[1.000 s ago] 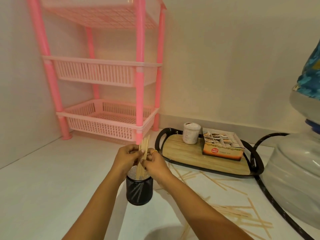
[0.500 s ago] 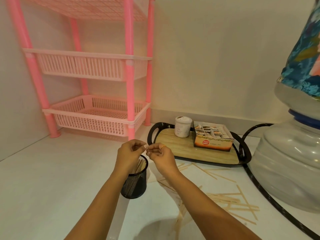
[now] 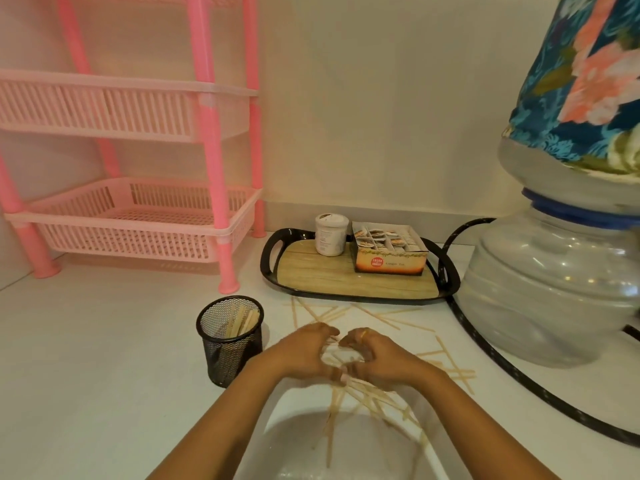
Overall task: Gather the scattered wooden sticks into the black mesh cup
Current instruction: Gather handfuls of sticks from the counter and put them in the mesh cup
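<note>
Roughly partway, I would judge: the black mesh cup [image 3: 230, 339] already holds a bunch of sticks leaning inside it, at nine o'clock from the hands. Many scattered wooden sticks [image 3: 372, 393] remain on the white bench [image 3: 86, 358], fanning from twelve to five o'clock. The left hand [image 3: 304, 353] and right hand [image 3: 377, 355] cup together over the pile, fingers [image 3: 327, 331] curled narrow; whether they grip any sticks I cannot tell.
</note>
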Tool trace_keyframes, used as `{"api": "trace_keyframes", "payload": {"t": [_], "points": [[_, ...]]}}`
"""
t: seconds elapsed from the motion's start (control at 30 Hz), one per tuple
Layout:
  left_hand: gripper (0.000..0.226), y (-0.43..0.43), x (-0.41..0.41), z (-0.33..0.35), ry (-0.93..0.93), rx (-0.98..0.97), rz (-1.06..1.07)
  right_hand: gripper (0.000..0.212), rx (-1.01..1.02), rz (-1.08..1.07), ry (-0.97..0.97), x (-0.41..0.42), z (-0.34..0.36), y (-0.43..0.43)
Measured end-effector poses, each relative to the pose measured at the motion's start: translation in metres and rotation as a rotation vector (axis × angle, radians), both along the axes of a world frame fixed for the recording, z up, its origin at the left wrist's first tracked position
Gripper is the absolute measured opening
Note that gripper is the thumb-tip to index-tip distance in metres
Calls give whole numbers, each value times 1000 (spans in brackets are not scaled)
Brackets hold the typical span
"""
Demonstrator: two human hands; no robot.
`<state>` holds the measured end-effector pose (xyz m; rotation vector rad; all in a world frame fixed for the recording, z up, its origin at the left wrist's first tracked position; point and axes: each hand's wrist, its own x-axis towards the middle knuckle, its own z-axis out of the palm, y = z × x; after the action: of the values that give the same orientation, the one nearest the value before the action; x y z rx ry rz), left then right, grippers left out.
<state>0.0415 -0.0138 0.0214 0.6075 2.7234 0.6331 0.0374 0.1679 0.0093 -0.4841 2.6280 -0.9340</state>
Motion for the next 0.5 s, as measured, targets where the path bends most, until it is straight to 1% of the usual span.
{"api": "trace_keyframes", "payload": {"t": [0.03, 0.1, 0.17, 0.2, 0.23, 0.3, 0.4, 0.5], "points": [[97, 1, -1, -7, -28, -78, -34, 62, 47, 31, -10, 3, -2, 5], [111, 3, -2, -19, -39, -197, -81, 83, 136, 44, -19, 8, -5, 13], [117, 4, -3, -27, -43, -252, -109, 97, 254, 48, 2, 13, -9, 19], [117, 3, -4, -30, -46, -262, -118, 100, 305, 56, 18, 16, -11, 20], [116, 3, -4, -33, -44, -261, -122, 100, 335, 60, 36, 19, -14, 20], [108, 2, -5, -37, -20, -237, -111, 94, 346, 47, 99, 23, -19, 20], [90, 2, -7, -38, 29, -180, -31, 77, 360, 15, 236, 26, -28, 18], [74, 5, -8, -36, 43, -173, 11, 63, 360, -23, 368, 25, -34, 18]]}}
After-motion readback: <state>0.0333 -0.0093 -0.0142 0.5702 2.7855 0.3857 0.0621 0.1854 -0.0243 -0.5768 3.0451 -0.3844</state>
